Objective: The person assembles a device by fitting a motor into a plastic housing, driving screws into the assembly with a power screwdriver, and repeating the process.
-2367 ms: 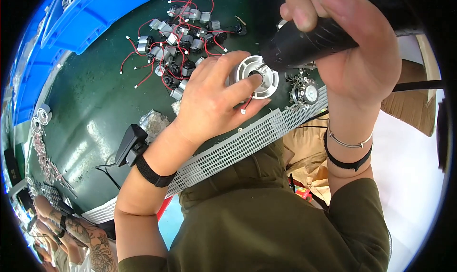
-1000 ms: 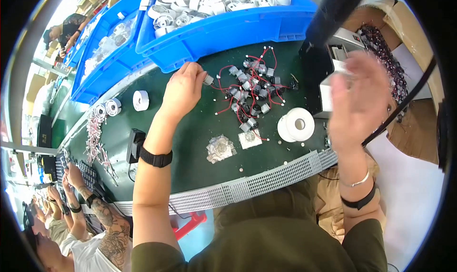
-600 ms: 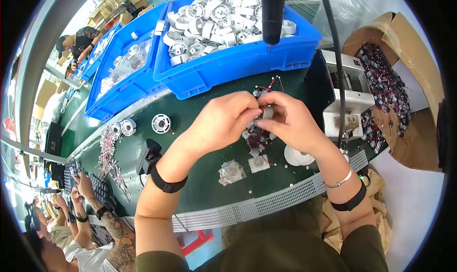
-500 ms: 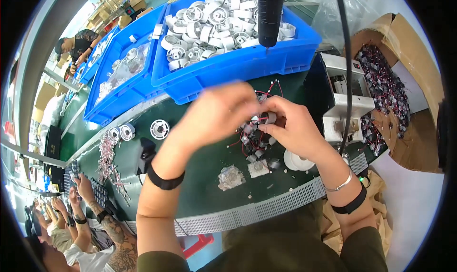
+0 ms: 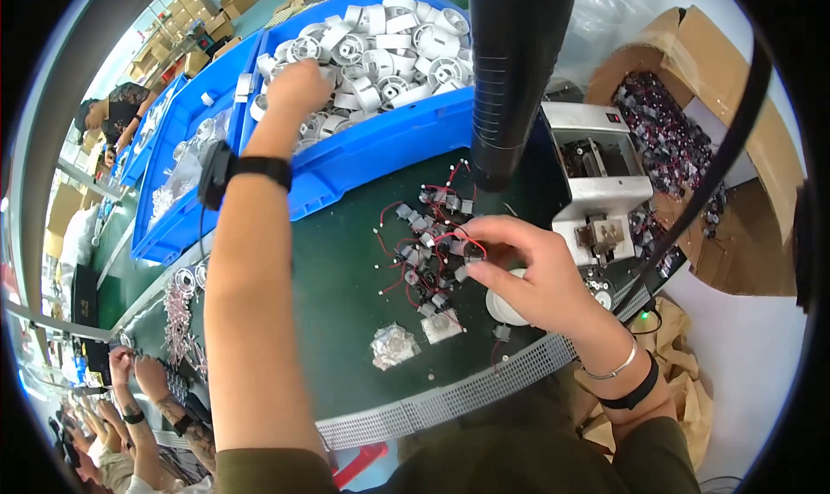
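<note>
My left hand reaches far forward into a blue bin, among white plastic wheel-shaped parts. Its fingers point away from me and are mostly hidden, so whether they grip a part does not show. Low over the green table, my right hand pinches a small grey motor with red wires between thumb and fingers. A loose pile of similar motors with red and black leads lies just left of it. A white round disc sits partly under the right hand.
A black cylindrical tool hangs over the table. A silver-grey machine stands at right, beside a cardboard box of wired motors. Two small clear-wrapped lumps lie near the perforated front edge. Other people work at left.
My left hand has left the motor pile and moved forward and left into the bin of white parts. The right hand stays near the pile. The view has shifted.
</note>
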{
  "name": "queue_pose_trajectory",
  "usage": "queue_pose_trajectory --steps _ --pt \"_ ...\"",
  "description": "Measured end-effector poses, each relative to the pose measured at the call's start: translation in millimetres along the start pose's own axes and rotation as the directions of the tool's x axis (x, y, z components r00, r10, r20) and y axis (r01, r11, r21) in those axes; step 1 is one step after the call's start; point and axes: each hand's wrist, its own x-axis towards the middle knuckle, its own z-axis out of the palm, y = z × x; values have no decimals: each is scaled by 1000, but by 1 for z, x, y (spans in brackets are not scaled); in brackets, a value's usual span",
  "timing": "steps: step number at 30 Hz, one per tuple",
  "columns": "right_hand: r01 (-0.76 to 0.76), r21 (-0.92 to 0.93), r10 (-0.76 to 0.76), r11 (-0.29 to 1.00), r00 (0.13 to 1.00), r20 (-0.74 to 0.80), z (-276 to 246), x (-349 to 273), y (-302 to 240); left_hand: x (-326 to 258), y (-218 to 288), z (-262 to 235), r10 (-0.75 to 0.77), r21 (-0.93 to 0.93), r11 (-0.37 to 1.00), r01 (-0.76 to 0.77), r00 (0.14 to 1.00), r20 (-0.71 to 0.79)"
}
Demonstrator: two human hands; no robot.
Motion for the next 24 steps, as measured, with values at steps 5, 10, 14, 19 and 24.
queue_pose_trajectory --steps 5,10,14,19,24 --pt "-5 175 24 985 994 -106 -26 -31 2 -111 36 -55 89 -742 661 -112 993 -71" --pt "97 283 -41 954 980 -197 -50 -38 0 -241 112 -37 540 -562 534 -631 766 -348" --pt "102 101 -80 990 975 -208 -56 -42 7 -268 159 10 622 -523 380 -763 629 -466" --pt "-15 143 38 990 987 -158 -61 -59 23 -272 163 14 575 -671 309 -674 694 -433" --pt "-74 -298 82 952 997 14 -57 -50 32 -271 174 30 493 -808 375 -455 836 -242"
